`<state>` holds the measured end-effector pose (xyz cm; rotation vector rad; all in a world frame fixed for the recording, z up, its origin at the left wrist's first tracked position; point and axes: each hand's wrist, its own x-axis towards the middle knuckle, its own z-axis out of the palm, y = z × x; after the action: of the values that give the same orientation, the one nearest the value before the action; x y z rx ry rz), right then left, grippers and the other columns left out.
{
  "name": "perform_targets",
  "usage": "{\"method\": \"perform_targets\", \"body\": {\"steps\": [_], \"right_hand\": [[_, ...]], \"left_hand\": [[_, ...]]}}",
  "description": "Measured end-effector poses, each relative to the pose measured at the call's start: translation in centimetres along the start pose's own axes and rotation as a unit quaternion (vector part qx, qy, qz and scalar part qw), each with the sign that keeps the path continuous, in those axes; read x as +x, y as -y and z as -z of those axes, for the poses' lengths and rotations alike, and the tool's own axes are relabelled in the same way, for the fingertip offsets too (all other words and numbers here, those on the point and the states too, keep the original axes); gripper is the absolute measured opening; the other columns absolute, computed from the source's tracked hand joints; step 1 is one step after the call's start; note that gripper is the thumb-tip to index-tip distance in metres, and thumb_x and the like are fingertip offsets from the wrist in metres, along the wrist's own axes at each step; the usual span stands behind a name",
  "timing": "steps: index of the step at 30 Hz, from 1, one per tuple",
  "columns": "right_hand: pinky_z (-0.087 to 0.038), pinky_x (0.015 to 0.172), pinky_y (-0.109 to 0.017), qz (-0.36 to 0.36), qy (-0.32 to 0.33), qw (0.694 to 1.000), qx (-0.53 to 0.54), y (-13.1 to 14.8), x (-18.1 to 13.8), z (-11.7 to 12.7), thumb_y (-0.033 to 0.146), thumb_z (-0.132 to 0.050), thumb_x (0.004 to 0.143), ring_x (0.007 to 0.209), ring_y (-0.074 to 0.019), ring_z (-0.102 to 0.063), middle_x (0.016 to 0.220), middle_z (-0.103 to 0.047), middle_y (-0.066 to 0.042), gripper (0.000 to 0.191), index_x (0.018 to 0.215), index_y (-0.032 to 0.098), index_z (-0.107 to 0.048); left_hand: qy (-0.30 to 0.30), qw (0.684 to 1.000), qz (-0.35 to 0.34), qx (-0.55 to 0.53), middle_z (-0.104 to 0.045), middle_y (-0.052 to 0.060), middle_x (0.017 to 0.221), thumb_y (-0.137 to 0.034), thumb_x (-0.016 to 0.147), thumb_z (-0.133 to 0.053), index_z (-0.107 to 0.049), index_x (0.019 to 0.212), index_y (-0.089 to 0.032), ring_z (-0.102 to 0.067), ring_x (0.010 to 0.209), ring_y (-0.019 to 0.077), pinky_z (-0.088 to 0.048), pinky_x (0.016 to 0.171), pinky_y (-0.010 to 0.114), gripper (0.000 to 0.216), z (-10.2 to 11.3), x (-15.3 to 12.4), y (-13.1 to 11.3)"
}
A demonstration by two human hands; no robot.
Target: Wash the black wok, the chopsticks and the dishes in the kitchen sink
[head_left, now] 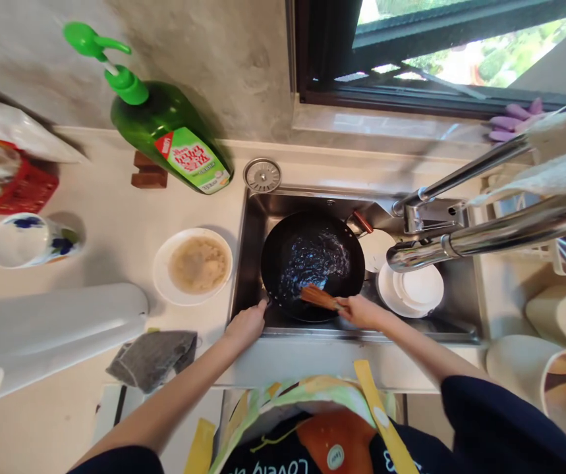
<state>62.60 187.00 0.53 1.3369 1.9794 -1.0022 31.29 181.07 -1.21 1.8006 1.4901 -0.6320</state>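
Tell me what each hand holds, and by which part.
Left hand grips the black pan by its near left rim. Right hand holds the wooden tool by its near end.

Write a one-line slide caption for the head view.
Left hand grips a wok in the sink; right hand holds a brush inside it.
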Motion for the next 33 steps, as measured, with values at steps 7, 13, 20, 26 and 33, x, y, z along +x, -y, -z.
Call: {"method": "perform_targets", "body": {"steps": [7,13,20,26,33], "right_hand": [[-0.048,0.076,-0.033,-0.071,-0.11,0.991,-0.034,3.5,3.8,1.2,0.034,-0.03,0.094,0.093,-0.0259,-0.066,0.101,-0.067,-0.018,0.055,0.145,0.015,-0.019],[-0.048,0.075,-0.033,-0.069,-0.039,0.996,-0.038,2.4,3.0,0.8,0.033,-0.037,0.091,0.092,-0.0265,-0.066,0.099,-0.067,-0.016,0.042,0.131,0.019,-0.045],[-0.048,0.075,-0.031,0.009,-0.075,0.997,-0.013,4.3,4.9,0.2,0.036,-0.035,0.093,0.091,-0.0245,-0.066,0.099,-0.068,-0.013,0.049,0.139,0.023,-0.031],[-0.048,0.079,-0.037,-0.126,-0.117,0.985,-0.026,4.5,6.4,2.4,0.035,-0.027,0.095,0.094,-0.0275,-0.065,0.102,-0.066,-0.019,0.052,0.142,0.016,-0.026],[-0.047,0.08,-0.032,0.021,-0.035,0.999,0.012,4.5,5.1,0.9,0.04,-0.038,0.091,0.097,-0.0251,-0.065,0.105,-0.067,-0.012,0.046,0.136,0.026,-0.039]], "left_hand": [[0.004,1.0,-0.007,0.01,-0.067,0.015,0.099,-0.017,0.084,-0.039,-0.044,0.119,-0.015,-0.066,0.09,0.027,-0.049,0.075,0.036,0.036,0.0,0.1,0.9],[0.009,1.0,-0.012,0.01,-0.067,0.015,0.097,-0.019,0.084,-0.039,-0.046,0.115,-0.014,-0.066,0.09,0.0255,-0.048,0.075,0.034,0.032,-0.2,-0.2,2.0],[0.023,1.0,0.002,0.009,-0.066,0.016,0.1,-0.018,0.083,-0.039,-0.045,0.118,-0.014,-0.065,0.092,0.0247,-0.048,0.076,0.033,0.036,0.0,-0.2,1.9],[0.015,1.0,-0.016,-0.011,-0.067,0.015,0.097,-0.021,0.084,-0.039,-0.047,0.115,-0.016,-0.065,0.09,0.025,-0.047,0.074,0.032,0.032,-0.6,0.1,2.7],[0.022,1.0,-0.017,-0.011,-0.067,0.015,0.098,-0.018,0.082,-0.04,-0.047,0.117,-0.015,-0.065,0.092,0.0253,-0.047,0.074,0.032,0.035,-0.4,-0.1,2.6]]}}
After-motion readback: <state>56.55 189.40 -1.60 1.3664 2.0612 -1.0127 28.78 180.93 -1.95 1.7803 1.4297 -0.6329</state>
